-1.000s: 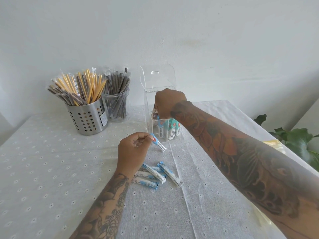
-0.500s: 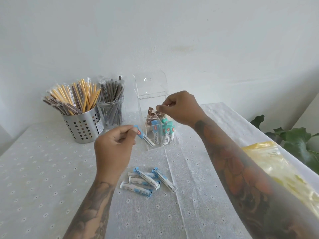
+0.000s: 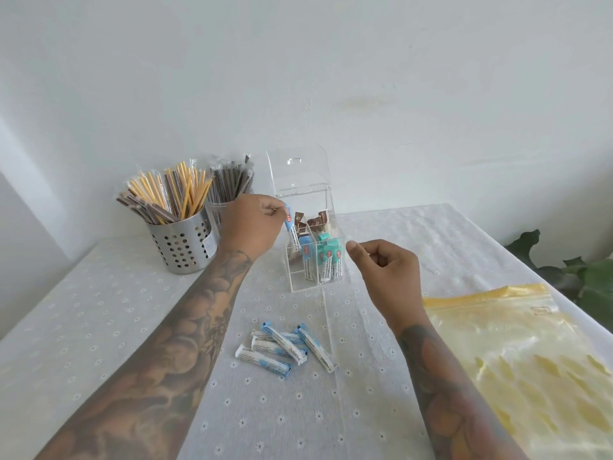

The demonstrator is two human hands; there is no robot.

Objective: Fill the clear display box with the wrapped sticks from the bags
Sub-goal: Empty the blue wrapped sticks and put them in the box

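Left hand: the left hand (image 3: pixel 249 229) is raised at the front left corner of the clear acrylic display box with the flipped-up lid (image 3: pixel 300 190), pinching the top end of a blue-and-white wrapped stick (image 3: pixel 291 229) between thumb and fingertips. The stick hangs nearly upright, its lower end dipping into the box's front left compartment.

Right hand: the right hand (image 3: pixel 387 273) hovers just to the right of the box, fingers loosely curled, thumb forward, holding nothing that I can see.

Display box: it stands on the white cloth-covered table with small flower dots (image 3: pixel 99 310), divided into compartments. Brown wrapped packets (image 3: pixel 316 221) sit at the back, a blue-topped stick (image 3: pixel 306 260) stands front left, teal-topped sticks (image 3: pixel 330 260) front right.

Loose sticks: a small heap of blue-and-white wrapped sticks (image 3: pixel 287 348) lies on the cloth in front of the box, between the two forearms (about five, some overlapping, so I cannot count them surely).

Bag: a clear zip bag with a yellow seal strip (image 3: pixel 517 353) lies flat at the right, by the right forearm.

Background: a perforated steel cup full of wrapped yellow and brown straws (image 3: pixel 180 240) stands at the left, touching or just beside a clear cup of dark wrapped straws (image 3: pixel 229 190), which stands behind the left hand. Green plant leaves (image 3: pixel 580 270) show past the table's right edge.
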